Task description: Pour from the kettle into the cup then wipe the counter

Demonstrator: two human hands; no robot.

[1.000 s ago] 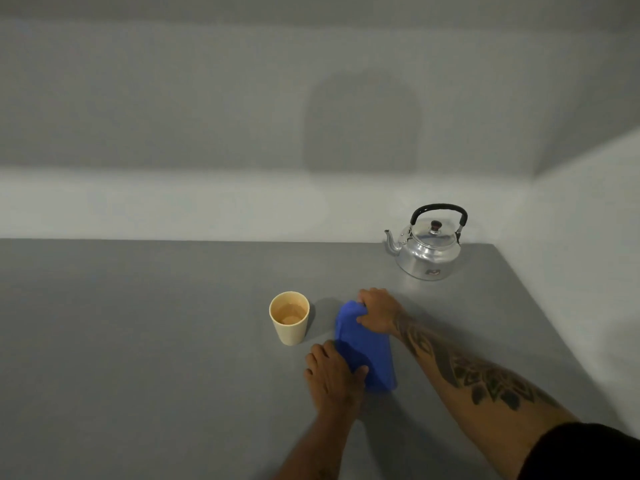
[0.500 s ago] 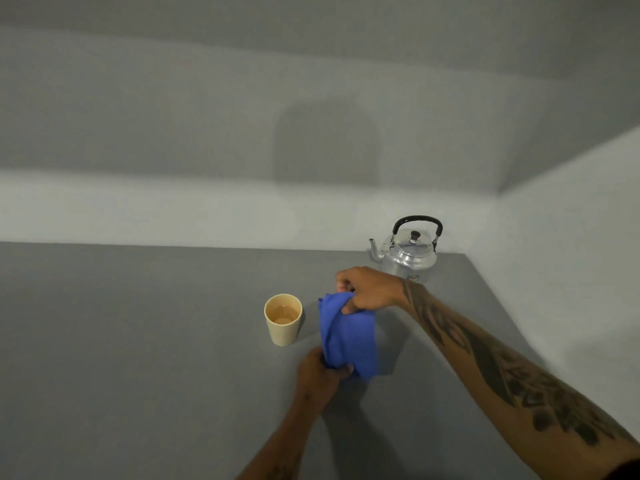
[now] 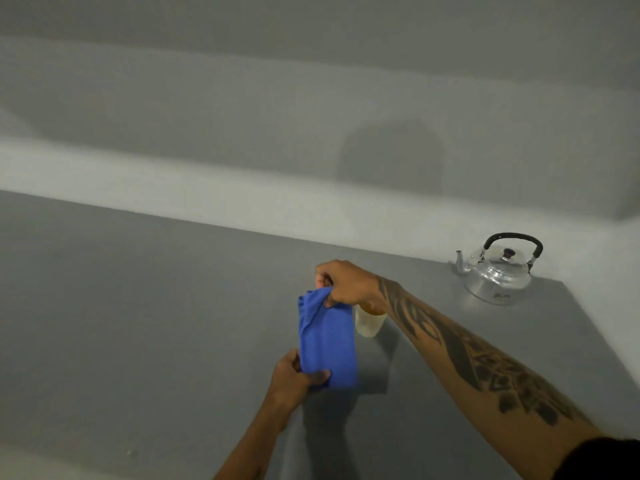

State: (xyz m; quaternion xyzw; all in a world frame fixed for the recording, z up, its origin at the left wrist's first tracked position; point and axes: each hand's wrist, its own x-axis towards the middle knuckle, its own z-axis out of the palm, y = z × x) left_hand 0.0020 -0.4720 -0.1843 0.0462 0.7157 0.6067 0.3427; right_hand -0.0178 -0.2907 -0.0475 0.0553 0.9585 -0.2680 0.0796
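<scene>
At the lower centre of the frame my left hand pinched the bottom edge of the blue cloth, thumb and fingers closed on the fabric. Above it, my right hand gripped the top edge in a closed pinch, so the cloth hung stretched between the two hands and appeared lifted clear of the counter.

Just right of the cloth stood the cup, partly hidden by my right wrist; amber liquid showed at its rim, so I judged the pour complete and the wipe as the step in hand.

Recommended procedure, as I judged it: gather the cloth into a flat pad, lower it onto the counter, and press with one open palm. Wipe in overlapping passes directed away from the cup. The right forearm passed directly over the cup, so any sweep had to keep the elbow raised to avoid tipping it.

The kettle sat upright at the upper right of the frame, well apart from the hands, near the wall corner.
</scene>
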